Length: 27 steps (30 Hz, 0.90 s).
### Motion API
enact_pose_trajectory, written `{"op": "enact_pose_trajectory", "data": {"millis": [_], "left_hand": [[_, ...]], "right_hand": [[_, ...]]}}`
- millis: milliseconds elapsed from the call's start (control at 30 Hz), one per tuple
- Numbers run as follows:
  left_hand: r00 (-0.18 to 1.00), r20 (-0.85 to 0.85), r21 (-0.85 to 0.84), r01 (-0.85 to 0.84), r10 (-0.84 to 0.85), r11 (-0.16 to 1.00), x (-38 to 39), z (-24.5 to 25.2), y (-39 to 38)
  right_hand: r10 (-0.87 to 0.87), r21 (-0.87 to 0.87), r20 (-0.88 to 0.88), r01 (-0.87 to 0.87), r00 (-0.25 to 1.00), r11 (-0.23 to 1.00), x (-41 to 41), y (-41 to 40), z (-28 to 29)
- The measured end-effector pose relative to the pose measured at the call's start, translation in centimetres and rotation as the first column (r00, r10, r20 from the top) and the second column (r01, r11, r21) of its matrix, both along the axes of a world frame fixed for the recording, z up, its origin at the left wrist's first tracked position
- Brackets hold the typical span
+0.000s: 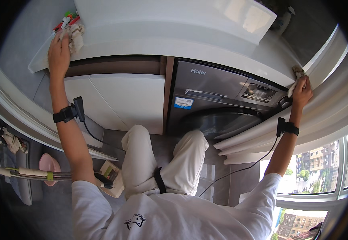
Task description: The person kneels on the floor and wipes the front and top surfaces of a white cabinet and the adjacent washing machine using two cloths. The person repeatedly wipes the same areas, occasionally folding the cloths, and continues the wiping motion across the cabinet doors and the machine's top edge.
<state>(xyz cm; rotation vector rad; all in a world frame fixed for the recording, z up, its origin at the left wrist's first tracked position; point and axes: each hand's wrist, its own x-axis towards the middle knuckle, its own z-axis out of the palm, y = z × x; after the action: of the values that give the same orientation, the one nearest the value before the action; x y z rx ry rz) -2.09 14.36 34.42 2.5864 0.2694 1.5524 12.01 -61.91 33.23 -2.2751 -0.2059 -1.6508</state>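
Note:
At the upper left, my left hand (60,54) rests on a crumpled, stained cloth (76,37) on the white countertop (117,40). Just beyond that cloth lie several pens or markers (66,21) in red, white and green. Far to the right, my right hand (302,93) grips another crumpled cloth (297,78) at the counter's right front edge. Below this hand is the control knob (284,102) of a dark grey Haier washing machine (210,81), which stands under the counter. Parts of both cloths are hidden by my fingers.
White cabinet doors (129,96) stand left of the washer. A white basin (222,18) rises at the counter's back, with a spray bottle (285,21) to its right. A pale curtain (320,108) hangs close to my right arm. A dustpan (117,180), brush (104,181) and pink basin (48,168) are at lower left.

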Motion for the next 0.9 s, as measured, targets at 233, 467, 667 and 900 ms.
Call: {"op": "enact_pose_trajectory", "data": {"millis": [233,467,667,900], "left_hand": [[0.851,-0.515,-0.383,-0.123,-0.101,0.916,2.5,4.3,9.1],[0.818,-0.564,-0.148,-0.240,0.118,0.960,5.8,3.9,7.2],[0.628,-0.766,0.002,-0.207,0.134,0.978,5.7,4.2,0.3],[0.546,-0.830,0.149,0.024,0.112,0.989,3.7,5.8,-11.6]], "right_hand": [[-0.190,0.043,-0.377,0.222,0.907,0.974,1.5,-10.3,3.8],[-0.181,-0.042,-0.710,0.216,0.681,0.976,2.8,-7.4,6.0],[-0.185,-0.099,-0.693,0.161,0.697,0.982,2.3,-2.8,5.9],[-0.034,-0.206,-0.554,-0.098,0.832,0.974,-2.9,13.2,5.5]]}}
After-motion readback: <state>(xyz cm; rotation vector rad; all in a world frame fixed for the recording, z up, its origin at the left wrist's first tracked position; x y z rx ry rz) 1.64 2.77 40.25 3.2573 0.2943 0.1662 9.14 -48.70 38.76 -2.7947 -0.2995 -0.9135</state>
